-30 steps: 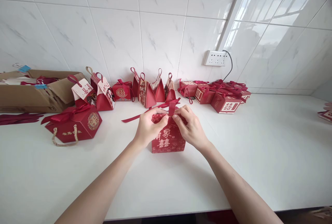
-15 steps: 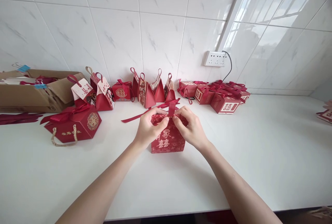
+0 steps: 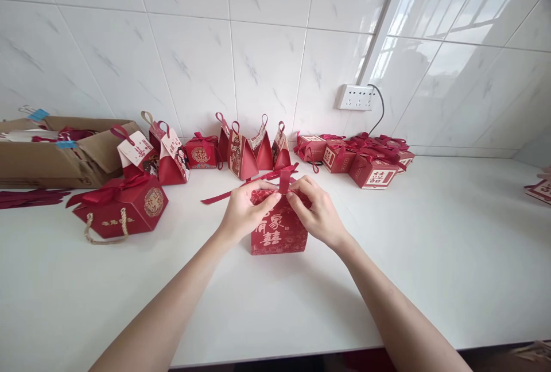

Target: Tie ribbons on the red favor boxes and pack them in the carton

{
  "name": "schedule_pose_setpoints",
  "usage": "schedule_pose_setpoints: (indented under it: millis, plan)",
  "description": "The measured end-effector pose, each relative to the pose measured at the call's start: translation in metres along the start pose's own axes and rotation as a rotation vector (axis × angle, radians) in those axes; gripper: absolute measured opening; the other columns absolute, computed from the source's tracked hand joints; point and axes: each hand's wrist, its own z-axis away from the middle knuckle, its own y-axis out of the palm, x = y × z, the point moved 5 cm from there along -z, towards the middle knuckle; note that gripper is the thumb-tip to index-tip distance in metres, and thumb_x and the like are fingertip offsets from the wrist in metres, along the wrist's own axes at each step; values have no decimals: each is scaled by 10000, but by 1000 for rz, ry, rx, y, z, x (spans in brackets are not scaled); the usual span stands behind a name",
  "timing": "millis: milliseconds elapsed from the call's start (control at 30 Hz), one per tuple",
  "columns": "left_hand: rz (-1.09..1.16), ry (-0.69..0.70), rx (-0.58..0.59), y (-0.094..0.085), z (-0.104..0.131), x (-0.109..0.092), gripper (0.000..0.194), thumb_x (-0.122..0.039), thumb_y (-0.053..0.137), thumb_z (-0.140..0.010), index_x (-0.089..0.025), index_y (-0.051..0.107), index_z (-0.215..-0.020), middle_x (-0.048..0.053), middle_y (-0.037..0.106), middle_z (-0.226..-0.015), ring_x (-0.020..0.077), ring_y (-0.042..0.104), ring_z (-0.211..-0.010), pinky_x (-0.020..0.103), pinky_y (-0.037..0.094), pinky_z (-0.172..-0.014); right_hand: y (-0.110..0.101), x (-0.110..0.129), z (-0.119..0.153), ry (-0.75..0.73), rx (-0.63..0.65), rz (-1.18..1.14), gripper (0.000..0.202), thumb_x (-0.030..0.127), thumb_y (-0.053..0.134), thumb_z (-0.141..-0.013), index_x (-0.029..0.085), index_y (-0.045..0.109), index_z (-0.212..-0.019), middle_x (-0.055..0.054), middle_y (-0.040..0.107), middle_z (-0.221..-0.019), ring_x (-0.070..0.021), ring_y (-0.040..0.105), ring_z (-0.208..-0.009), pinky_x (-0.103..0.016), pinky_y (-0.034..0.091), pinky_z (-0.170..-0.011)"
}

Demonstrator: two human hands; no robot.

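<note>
A red box with white characters stands upright on the white table, in front of me. My left hand pinches its top edge from the left, thumb on the front face. From the right, my right hand pinches the same edge, its thumb close to the other thumb. Between the two hands a short red ribbon loop rises from the top of the box. The fingers behind the box are partly hidden. A long dark red ribbon lies on the table just behind.
A cardboard carton stands at the far left, with a red hexagonal box before it. Triangular red boxes line the tiled wall. Further right are several bow-tied boxes beneath a power socket.
My left thumb has shifted slightly, and more of the white lettering on the box's left side shows. Both hands remain at the top edge.
</note>
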Motion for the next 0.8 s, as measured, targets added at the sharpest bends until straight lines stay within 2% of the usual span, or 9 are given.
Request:
schedule_pose_setpoints:
  millis: [67, 200, 267, 400, 633, 800]
  plan:
    - [-14, -6, 15, 0, 0, -1, 162, -338, 644, -758, -182, 658, -796, -11, 621, -570, 121, 567, -488, 225, 461, -466, -1, 0, 0, 2, -6, -7, 135, 210, 455, -878, 210, 502, -751, -9, 506, -754, -148, 506, -686, -278, 412, -641]
    - [-50, 76, -1, 0, 1, -9, 118, -305, 654, -736, -189, 640, -753, 19, 688, -745, 163, 651, -700, 248, 525, -634, -2, -1, 0, -7, -18, -23, 118, 197, 502, -832, 207, 484, -716, 3, 487, -711, -144, 489, -660, -270, 398, -613]
    - [-45, 77, -19, 2, 1, -10, 121, -305, 660, -728, -189, 633, -750, 23, 696, -767, 173, 660, -736, 256, 534, -663, -2, -1, 0, -13, -20, -29, 120, 205, 500, -840, 207, 487, -721, 0, 494, -721, -145, 491, -669, -270, 396, -614]
    - [-39, 25, -63, 2, 2, -5, 147, -326, 654, -742, -180, 648, -760, 35, 707, -792, 182, 663, -760, 258, 535, -660, -2, -1, 1, -11, -13, -19, 137, 219, 466, -878, 204, 502, -747, -11, 509, -754, -148, 498, -690, -274, 399, -632]
    - [-70, 22, -21, -1, 1, -2, 212, -371, 649, -755, -165, 679, -791, 20, 691, -731, 148, 628, -642, 230, 493, -578, -1, -1, 1, -12, -12, -25, 152, 222, 464, -882, 202, 507, -738, -10, 487, -750, -152, 499, -703, -275, 406, -646]
    - [-12, 0, 13, -1, 0, -3, 189, -346, 647, -751, -161, 682, -769, 37, 708, -798, 169, 644, -701, 249, 504, -631, -2, -2, 3, -22, -37, -58, 154, 227, 465, -881, 200, 512, -737, -8, 487, -737, -150, 497, -693, -274, 403, -634]
